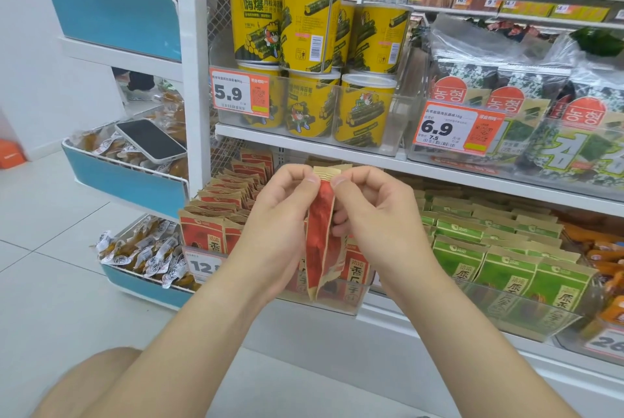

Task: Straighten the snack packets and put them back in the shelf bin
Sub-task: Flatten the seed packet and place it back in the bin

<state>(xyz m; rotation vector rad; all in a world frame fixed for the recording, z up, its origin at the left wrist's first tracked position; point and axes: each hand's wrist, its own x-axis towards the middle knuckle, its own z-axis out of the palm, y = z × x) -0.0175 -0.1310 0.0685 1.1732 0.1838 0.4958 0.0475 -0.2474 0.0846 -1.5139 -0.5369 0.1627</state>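
"While the red snack packet (320,235) is held upright and edge-on, how is it gripped?"

"Its top seal is pinched from both sides: by the left hand (280,225) and by the right hand (374,221), fingers curled."

"And where is it held?"

"Just in front of the clear shelf bin (347,301) — more red packets (216,215) are stacked there. Yellow tubs (304,29) are shelved above, further back."

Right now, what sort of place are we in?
Most likely a small shop's snack aisle: orange price tags on clear bins, stacked yellow tubs and rows of identical green packets. The left hand and right hand pinch a red packet.
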